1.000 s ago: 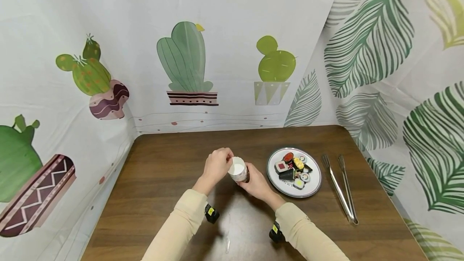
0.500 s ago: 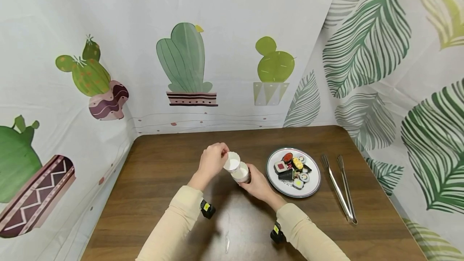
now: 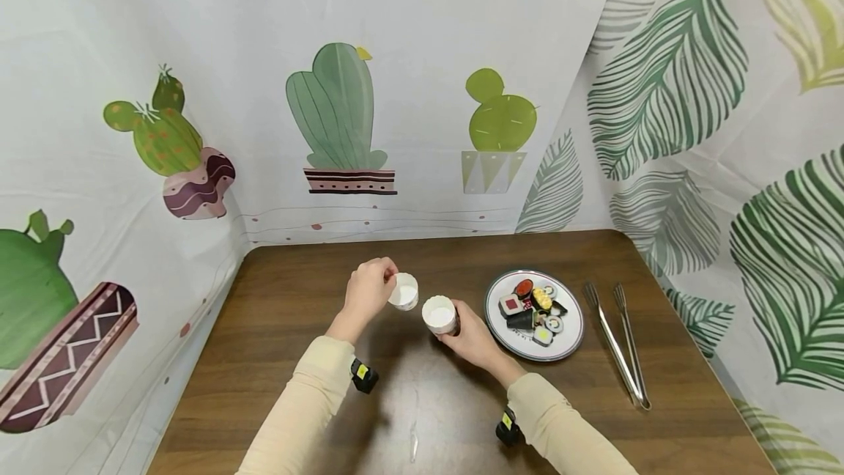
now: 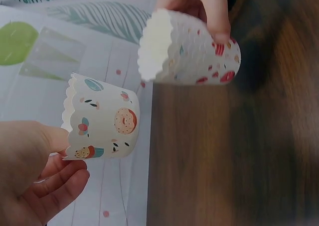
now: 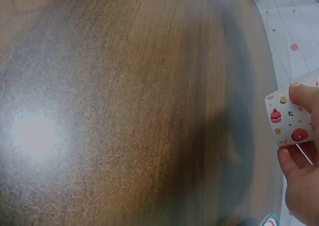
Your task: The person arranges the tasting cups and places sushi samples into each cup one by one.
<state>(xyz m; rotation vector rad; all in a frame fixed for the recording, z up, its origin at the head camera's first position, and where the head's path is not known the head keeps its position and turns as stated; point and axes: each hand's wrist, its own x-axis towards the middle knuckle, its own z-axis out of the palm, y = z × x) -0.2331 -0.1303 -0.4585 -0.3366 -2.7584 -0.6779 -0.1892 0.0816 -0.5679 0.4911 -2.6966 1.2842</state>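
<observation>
My left hand [image 3: 371, 286] pinches a single paper baking cup [image 4: 102, 119] by its scalloped rim; the cup is white with donut and cupcake prints. A short gap to the right, my right hand [image 3: 472, 332] grips a stack of paper baking cups [image 3: 439, 316] around its side. In the left wrist view the stack [image 4: 192, 52] shows several nested scalloped rims and red prints. Its open mouth faces up in the head view. The right wrist view catches the printed lower part of the stack [image 5: 294, 119] between thumb and fingers.
Right of the hands a round white plate [image 3: 496, 328] with a dark rim bears several sushi pieces [image 3: 535, 306]. Metal tongs [image 3: 623, 350] lie spread beyond it. A patterned cloth [image 3: 422, 94] hangs behind the brown wooden table [image 3: 283, 314].
The left hand has drawn one baking cup out of the stack and moved it left, apart from the rest. The right hand with the stack has stayed nearly in place.
</observation>
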